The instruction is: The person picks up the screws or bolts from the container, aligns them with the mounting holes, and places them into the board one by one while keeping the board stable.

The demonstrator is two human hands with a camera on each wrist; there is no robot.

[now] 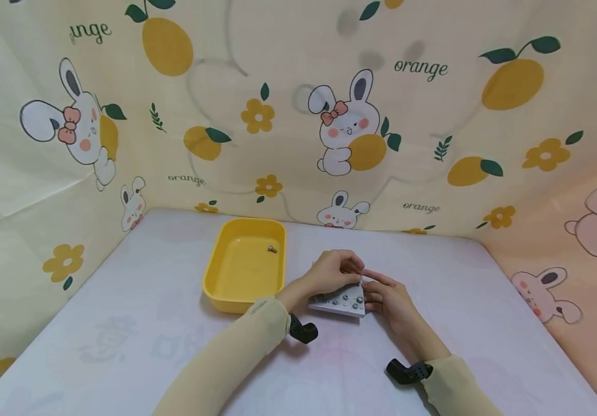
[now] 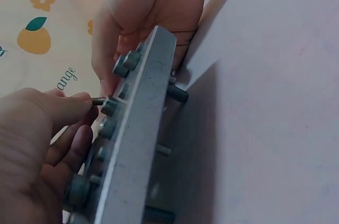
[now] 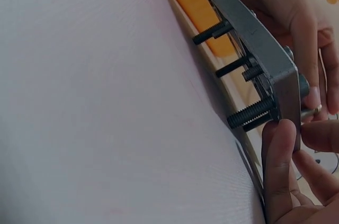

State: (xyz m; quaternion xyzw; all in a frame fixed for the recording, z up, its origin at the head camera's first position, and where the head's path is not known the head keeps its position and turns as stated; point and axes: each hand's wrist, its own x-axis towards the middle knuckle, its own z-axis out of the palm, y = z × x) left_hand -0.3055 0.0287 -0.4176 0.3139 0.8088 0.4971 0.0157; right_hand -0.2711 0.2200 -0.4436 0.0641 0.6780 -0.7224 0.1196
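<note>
A grey metal plate (image 1: 341, 311) stands tilted on the table, with several bolts (image 2: 109, 106) through it; their heads line one face and threaded ends (image 3: 253, 113) stick out from the other. My left hand (image 1: 334, 271) reaches over the plate and pinches a thin metal pin-like piece (image 2: 98, 100) between thumb and finger, right at a bolt head. My right hand (image 1: 393, 301) grips the plate's right corner, one fingertip pressed to the threaded side. Its index finger stretches toward the left fingertips. The far end of the pinched piece is hidden by the fingers.
A yellow tray (image 1: 241, 268) stands left of the plate, close to my left forearm, with one small bolt (image 1: 272, 249) lying in it. Black wrist mounts (image 1: 407, 372) sit on both wrists. A printed cloth (image 1: 288, 150) walls in the back and sides of the white table (image 1: 122, 335).
</note>
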